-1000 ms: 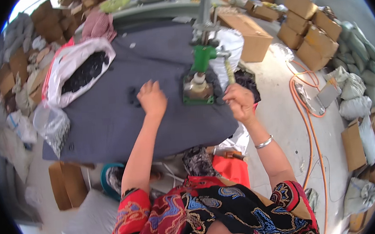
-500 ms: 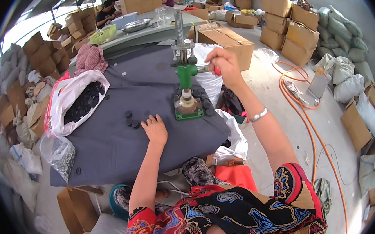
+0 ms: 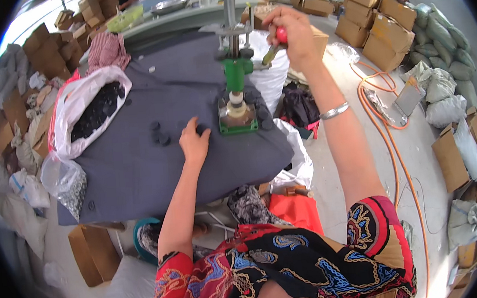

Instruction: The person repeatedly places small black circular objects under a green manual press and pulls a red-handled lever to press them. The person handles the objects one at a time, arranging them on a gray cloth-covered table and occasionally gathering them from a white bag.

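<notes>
Head view: work table (image 3: 139, 173) draped in dark grey cloth fills the centre-left, its far edge against a pale green bench (image 3: 183, 21). Cardboard boxes (image 3: 386, 31) stacked top right, more along the left rim, filled sacks (image 3: 442, 37) on the right. Orange hose (image 3: 386, 137) snakes over the concrete floor right of the table.

White plastic bag (image 3: 87, 107) lies open on the table's left side, full of small black round pieces. Clear bag (image 3: 67, 182) of small grey bits hangs at the left table edge, just below it.

Green hand press (image 3: 237, 93) stands upright near the table's right edge, on a green base, steel column going up out of the top. Its lever runs up-right to a red knob (image 3: 281, 34).

Right hand (image 3: 296, 32) raised, fist closed round the red knob; silver bangle (image 3: 334, 110) on that wrist.

Left hand (image 3: 195, 143) flat on the cloth, fingers spread and slightly curled, just left of the press base, not touching it. Can't tell whether it pinches anything under the fingertips.

A few loose black buttons (image 3: 159, 137) sit on the cloth just left of the left hand, more scattered beside the press base.
</notes>
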A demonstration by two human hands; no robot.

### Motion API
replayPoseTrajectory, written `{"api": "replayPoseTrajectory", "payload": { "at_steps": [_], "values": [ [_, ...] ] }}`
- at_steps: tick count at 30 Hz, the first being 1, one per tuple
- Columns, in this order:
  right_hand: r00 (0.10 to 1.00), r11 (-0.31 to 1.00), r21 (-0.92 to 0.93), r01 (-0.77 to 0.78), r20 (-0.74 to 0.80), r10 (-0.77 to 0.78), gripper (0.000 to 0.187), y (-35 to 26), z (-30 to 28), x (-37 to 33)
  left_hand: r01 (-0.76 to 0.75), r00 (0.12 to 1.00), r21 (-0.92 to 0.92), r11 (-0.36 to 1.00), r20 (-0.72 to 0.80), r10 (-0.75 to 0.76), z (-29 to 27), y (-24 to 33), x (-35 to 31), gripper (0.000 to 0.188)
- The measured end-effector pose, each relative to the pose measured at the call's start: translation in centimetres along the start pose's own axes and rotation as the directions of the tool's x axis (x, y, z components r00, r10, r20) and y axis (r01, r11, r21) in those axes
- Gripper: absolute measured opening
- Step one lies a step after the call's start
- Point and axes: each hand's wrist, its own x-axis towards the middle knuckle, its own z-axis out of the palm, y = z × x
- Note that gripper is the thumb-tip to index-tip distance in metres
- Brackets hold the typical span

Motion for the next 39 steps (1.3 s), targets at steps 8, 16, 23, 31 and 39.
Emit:
{"api": "replayPoseTrajectory", "payload": {
  "at_steps": [8, 16, 23, 31, 39],
  "values": [
    [0.999, 0.999, -0.031, 0.007, 0.047, -0.006, 0.022, -0.2, 0.2, 0.0, -0.031, 0.996, -0.075, 0.997, 0.08, 0.037, 4.4, 5.0, 2.6, 0.067],
    [0.999, 1.0, 0.0, 0.009, 0.03, -0.009, 0.022, 0.1, -0.1, 0.2, 0.01, 0.996, -0.117, 0.993, 0.094, 0.001, 6.7, 6.7, 4.2, 0.077],
    [0.998, 0.999, 0.01, 0.047, 0.042, -0.047, 0.021, 0.5, -0.4, -0.8, 0.125, 0.988, -0.168, 0.978, 0.112, -0.107, 8.3, 6.0, 4.5, 0.079],
    [0.997, 0.992, -0.1, 0.073, -0.029, -0.077, 0.022, 0.3, -0.2, -6.2, 0.06, 0.994, -0.188, 0.98, 0.101, -0.042, 9.7, 6.4, 4.9, 0.062],
    [0.829, 0.737, -0.382, 0.558, 0.22, -0.514, 0.004, 7.9, 0.2, -16.1, -0.001, 0.98, -0.361, 0.932, 0.186, 0.073, 6.3, 2.3, 5.0, 0.069]
  ]
}}
